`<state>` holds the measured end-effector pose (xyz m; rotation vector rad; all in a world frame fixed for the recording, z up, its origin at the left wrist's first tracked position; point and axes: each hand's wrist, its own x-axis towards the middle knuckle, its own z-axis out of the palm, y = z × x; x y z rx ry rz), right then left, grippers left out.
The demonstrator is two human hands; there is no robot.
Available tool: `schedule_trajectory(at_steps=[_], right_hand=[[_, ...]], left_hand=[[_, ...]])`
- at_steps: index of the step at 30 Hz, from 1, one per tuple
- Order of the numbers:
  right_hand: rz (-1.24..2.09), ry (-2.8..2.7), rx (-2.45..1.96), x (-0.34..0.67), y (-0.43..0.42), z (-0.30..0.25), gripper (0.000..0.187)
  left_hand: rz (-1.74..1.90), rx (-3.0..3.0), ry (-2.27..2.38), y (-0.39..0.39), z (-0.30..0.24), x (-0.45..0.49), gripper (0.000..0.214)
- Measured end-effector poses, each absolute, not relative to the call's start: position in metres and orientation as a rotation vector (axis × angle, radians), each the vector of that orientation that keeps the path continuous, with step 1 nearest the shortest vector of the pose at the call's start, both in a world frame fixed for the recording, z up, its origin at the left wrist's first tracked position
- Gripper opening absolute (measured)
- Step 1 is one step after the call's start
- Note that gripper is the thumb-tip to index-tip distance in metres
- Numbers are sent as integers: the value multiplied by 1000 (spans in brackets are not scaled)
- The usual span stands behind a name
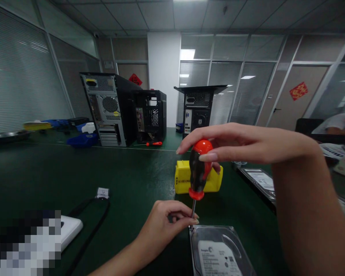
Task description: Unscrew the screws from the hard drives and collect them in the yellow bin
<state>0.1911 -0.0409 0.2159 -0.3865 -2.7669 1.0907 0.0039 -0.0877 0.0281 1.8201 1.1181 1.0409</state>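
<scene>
My right hand [241,143] has its fingers curled around the red-and-black grip of a screwdriver [197,168], thumb pressed to its side, while my left hand [169,220] has thumb and finger closed about the shaft, low down by the tip. That tip meets the far left corner of a hard drive [218,253] lying label up toward the near edge of the tabletop [132,172]. What's done: the tool is upright, slightly tilted, and set at that one corner. The drive's cover is on and I make out no loose screw, so I'd judge this early work; whether a screw sits under my fingers, and which way it turns, I cannot tell. Counting outward: one yellow box [214,184] just behind the screwdriver, one second drive [260,179] near the tabletop's right side, partly behind my forearm, and one white object [71,228] with one black strap [102,214] at the near left corner. Toward the far edge I count three computer cases [109,109], one spare screwdriver [154,143] before the middle one, and one nearest blue tray [82,141] to their left.
</scene>
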Motion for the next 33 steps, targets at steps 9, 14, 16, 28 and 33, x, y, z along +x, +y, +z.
schedule_trajectory(at_steps=[9, 14, 16, 28, 33], right_hand=[[1012, -2750, -376, 187, -42, 215, 30], [988, -2739, -387, 185, -45, 216, 26], [976, -2738, -396, 185, -45, 217, 26], [915, -2763, -363, 182, -45, 214, 24], [1016, -2777, -306, 186, -47, 216, 26]], left_hand=[[1025, 1827, 1098, -87, 27, 3, 10], [1027, 1844, 1070, -87, 27, 3, 10], [1025, 1855, 1074, -88, 28, 3, 9], [1029, 1847, 1063, -89, 31, 3, 9], [1058, 1917, 1041, -88, 26, 3, 11]])
